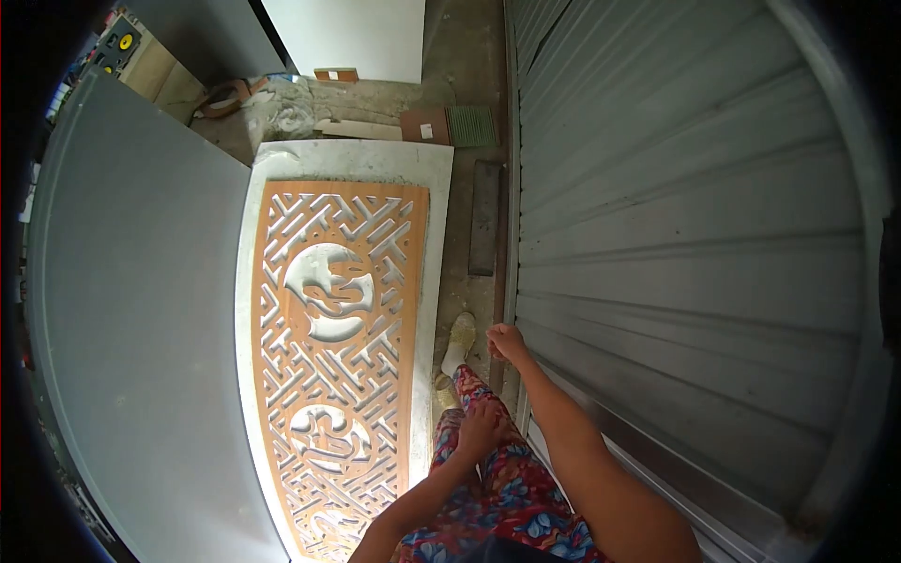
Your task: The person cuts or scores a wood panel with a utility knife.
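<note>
My left hand (481, 428) rests over the floral trousers (526, 483) near my knee, its fingers lying loosely on the cloth and holding nothing I can see. Farther forward, my right hand (508, 343) hangs beside the metal wall with its fingers curled in and nothing visible in them. To the left of my legs lies a wood-coloured carved panel (413, 281), cut through with slanted line patterns and rounded figures. Beneath it is a larger white board (352, 159), which shows through the cut-outs.
Corrugated metal (694, 216) rises along my right. A large grey sheet (150, 281) stands at the left. Ahead are a white panel (352, 38), a brown box (425, 127), a green ridged piece (472, 126) and a dark bar (484, 218). My shoe (462, 333) is on the narrow floor strip.
</note>
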Action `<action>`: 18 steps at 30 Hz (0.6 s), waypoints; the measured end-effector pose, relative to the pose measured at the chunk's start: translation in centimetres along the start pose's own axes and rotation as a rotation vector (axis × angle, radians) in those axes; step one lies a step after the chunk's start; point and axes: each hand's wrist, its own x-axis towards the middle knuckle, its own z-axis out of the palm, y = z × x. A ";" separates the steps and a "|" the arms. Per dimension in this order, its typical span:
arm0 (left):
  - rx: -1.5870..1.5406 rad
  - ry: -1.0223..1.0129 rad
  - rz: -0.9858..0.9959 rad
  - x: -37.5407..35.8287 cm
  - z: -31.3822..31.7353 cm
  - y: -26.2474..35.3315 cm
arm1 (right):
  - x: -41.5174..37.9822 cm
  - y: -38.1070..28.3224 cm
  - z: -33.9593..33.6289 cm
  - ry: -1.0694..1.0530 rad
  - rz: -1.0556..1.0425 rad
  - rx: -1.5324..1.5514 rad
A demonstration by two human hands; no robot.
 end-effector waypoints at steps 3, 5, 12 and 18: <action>0.015 -0.091 0.075 0.0 3.0 -2.1 | 3.9 0.4 0.1 0.028 0.025 -0.028; -0.012 -0.164 0.070 0.5 4.1 -2.8 | 6.6 0.7 0.0 0.047 0.041 -0.035; -0.176 -0.145 0.040 3.1 3.3 -1.4 | 14.1 3.0 -0.2 0.072 0.046 -0.064; -0.268 -0.092 0.042 5.4 3.4 -1.0 | 20.6 6.5 -0.3 0.149 0.033 -0.127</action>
